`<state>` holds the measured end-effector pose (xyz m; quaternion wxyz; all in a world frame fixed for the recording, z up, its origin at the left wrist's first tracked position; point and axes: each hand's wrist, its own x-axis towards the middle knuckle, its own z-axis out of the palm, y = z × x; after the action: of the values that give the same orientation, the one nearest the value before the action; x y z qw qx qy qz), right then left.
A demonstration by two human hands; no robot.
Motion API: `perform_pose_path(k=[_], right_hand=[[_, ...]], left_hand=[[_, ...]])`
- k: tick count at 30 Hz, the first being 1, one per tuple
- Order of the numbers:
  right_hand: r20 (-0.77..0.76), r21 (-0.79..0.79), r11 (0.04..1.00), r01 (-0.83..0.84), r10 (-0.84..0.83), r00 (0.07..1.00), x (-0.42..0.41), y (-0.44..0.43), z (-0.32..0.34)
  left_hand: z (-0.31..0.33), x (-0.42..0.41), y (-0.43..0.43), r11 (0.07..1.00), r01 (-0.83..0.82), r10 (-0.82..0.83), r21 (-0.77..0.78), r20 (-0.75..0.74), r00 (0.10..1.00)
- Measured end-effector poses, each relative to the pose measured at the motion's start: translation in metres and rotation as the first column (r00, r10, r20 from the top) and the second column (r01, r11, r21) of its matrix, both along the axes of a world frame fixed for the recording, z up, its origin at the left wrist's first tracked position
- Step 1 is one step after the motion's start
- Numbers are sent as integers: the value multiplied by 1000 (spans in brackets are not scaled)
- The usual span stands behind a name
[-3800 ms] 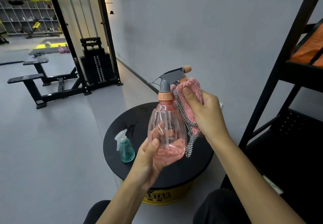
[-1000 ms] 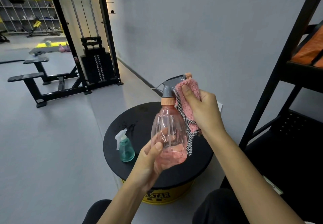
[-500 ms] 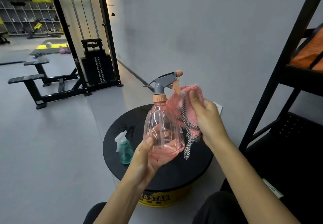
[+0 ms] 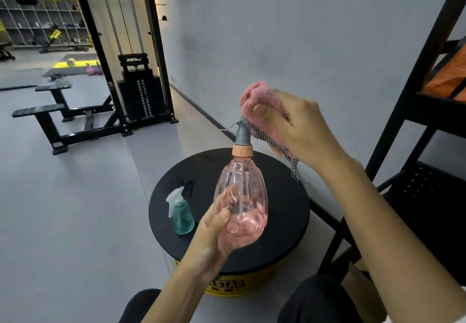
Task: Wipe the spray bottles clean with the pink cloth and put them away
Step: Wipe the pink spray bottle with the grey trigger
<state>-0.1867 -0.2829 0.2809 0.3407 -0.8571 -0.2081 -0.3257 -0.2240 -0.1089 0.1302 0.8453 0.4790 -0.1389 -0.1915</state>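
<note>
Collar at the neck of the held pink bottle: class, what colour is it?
The collar is pale orange, clearest in the head view.

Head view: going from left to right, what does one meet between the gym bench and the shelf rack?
Black bench → weight stack → teal spray bottle → pink spray bottle → right hand → black shelf rack. The left hand and pink cloth overlap the pink bottle, so they are left out.

The right hand (image 4: 300, 126) and pink cloth (image 4: 254, 95) were motion-blurred at centre right, hiding the nozzle of the pink spray bottle (image 4: 242, 196); the black rack (image 4: 431, 45) was cut off by the right edge
</note>
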Motion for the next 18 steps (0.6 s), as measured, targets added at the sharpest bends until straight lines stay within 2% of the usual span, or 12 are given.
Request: perform_pose_path(k=[2,7,12,14,18], right_hand=[[25,-98,993,61,-59,998,5,2,-11],[118,-221,964,149,-125,985,6,14,-20],[198,-344,927,154,-88,976,3,26,-18],[163,-337,935,112,-59,985,5,23,-18],[111,-195,980,44,-23,994,10,7,-16]], left_hand=[[-1,-1,1,1000,5,-5,-10,-1,1000],[-7,-1,2,1000,-11,11,6,5,1000],[-9,-1,1,999,-51,51,-15,-8,999],[-10,-2,2,997,-69,69,-25,-19,997],[-10,-5,2,997,-66,66,-39,1,998]])
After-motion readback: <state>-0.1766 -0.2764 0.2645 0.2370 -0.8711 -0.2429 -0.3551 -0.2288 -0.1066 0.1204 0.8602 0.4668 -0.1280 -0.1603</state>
